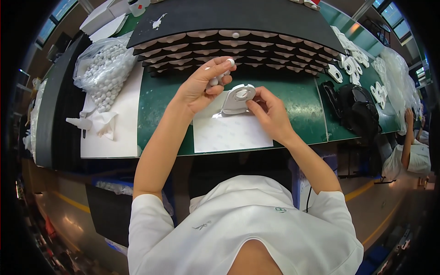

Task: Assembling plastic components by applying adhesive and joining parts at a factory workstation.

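**Flat white plastic piece with a round ring opening (235,102) gripped above a glossy white rectangular sheet (231,137)**

Printing is borne by the white cloth shirt (247,206): a small green emblem and a dark figure-like mark are seen on its front, nearer the wearer than the sheet. Faint marks are scattered over the sheet itself, too pale to be read. A red label is carried by a white plastic bottle (136,9), far beyond the sheet to the left; its text is too small to be made out.

The piece is clamped at its right edge between the thumb and fingers of the right hand (271,114). It is held tilted over the sheet's far part — whether its lower end touches the sheet cannot be told. Several small round white balls (214,82) are enclosed by the curled fingers of the left hand (204,85), above the sheet's far left corner; one is pinched at the fingertips. More balls are contained in a clear plastic bag (103,68), left of the sheet. Stacked black trays (238,20) are set beyond it.
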`<state>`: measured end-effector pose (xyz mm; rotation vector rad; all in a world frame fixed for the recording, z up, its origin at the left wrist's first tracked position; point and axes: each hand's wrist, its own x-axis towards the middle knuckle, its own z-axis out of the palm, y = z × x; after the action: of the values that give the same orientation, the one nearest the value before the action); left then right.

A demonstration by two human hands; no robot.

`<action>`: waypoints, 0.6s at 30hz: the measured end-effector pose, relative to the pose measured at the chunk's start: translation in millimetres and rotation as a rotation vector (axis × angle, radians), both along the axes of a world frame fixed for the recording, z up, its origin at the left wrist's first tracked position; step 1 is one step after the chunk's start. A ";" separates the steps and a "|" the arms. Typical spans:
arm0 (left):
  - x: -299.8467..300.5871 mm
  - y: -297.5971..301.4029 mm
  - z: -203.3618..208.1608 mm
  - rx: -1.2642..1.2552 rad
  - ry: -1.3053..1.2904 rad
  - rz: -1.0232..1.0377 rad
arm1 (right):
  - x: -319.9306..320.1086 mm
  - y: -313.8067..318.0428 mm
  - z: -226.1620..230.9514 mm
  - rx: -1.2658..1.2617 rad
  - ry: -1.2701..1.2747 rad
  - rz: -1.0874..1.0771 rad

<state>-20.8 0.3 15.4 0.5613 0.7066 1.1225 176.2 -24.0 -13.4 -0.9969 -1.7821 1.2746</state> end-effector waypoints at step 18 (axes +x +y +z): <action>-4.8 -7.7 -6.2 0.085 -0.026 0.037 | -3.7 -3.4 3.5 0.417 -0.196 0.029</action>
<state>-25.6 -7.4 9.2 0.6065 0.6509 1.1969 172.5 -27.4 -9.8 -0.8791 -2.1064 0.7908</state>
